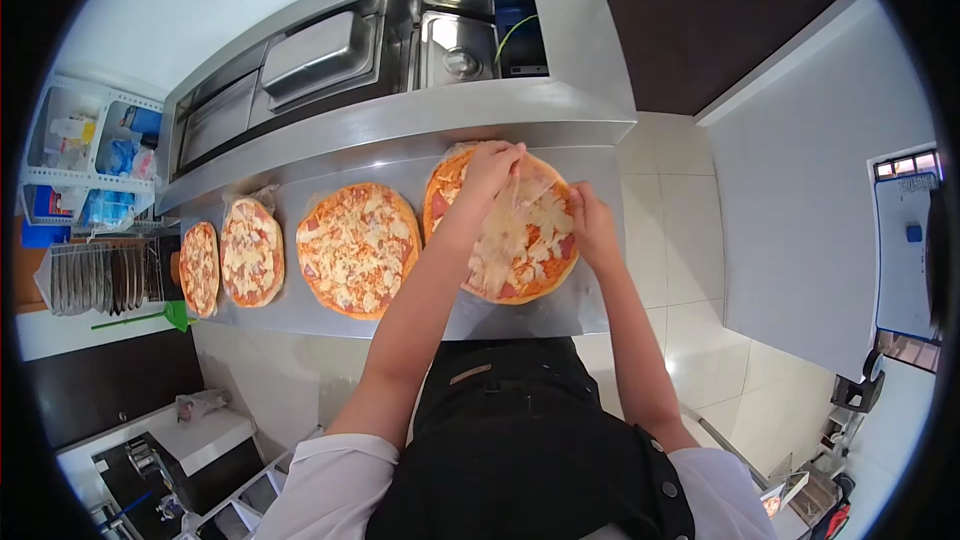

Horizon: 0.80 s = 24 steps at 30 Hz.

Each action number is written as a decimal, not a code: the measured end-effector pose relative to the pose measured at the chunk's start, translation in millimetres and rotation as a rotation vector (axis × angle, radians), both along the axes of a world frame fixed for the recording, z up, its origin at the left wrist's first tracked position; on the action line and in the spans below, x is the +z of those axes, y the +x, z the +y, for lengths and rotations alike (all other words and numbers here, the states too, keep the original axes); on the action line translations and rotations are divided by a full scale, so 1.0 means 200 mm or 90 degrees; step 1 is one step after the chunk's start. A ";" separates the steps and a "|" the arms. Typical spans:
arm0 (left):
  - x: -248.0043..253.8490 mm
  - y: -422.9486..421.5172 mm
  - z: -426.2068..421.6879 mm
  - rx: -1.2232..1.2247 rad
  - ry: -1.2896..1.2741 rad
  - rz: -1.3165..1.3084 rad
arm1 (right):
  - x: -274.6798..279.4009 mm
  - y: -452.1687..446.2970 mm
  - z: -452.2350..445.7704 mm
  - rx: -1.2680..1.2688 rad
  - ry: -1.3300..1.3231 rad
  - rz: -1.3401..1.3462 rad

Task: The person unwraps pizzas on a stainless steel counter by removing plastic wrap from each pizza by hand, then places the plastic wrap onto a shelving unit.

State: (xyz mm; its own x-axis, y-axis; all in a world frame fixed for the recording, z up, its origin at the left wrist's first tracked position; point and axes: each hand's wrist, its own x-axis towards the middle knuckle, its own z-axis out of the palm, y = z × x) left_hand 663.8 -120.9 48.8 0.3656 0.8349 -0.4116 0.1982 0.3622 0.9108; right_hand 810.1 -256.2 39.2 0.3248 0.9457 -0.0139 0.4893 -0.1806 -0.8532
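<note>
A pizza (540, 255) with cheese and ham-like pieces lies at the right end of the steel counter (590, 315), partly under a clear plastic bag (500, 240). My left hand (493, 168) is closed on the bag at the pizza's far side, and the film stretches in creases from its fingertips. At the pizza's right edge my right hand (592, 225) is closed too, its thumb and fingers pinching the bag's edge. My left forearm hides part of the pizza's left side. Another pizza (358, 250) lies left of it.
Two more pizzas, one (252, 252) and another (199, 268), lie farther left; plastic film shows near them. Behind runs a steel food-warmer unit (590, 50) with lidded pans (458, 50). A rack of trays (100, 278) and plastic baskets (125, 175) stand left. Tiled floor lies right.
</note>
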 end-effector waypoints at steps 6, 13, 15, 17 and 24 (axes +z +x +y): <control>0.13 -0.06 -0.04 -0.183 0.054 0.120 | 0.08 -0.08 -0.10 0.001 0.004 0.028; 0.17 -0.05 -0.08 -0.254 0.087 0.137 | 0.16 -0.07 -0.12 0.053 0.050 -0.033; 0.13 -0.06 -0.09 -0.244 0.103 0.117 | 0.16 -0.08 -0.13 0.061 0.060 -0.066; 0.10 -0.07 -0.08 -0.196 0.126 0.127 | 0.17 -0.08 -0.11 0.072 0.042 -0.091; -0.06 -0.12 -0.01 -0.078 0.125 0.113 | 0.13 -0.19 -0.14 0.042 0.000 -0.106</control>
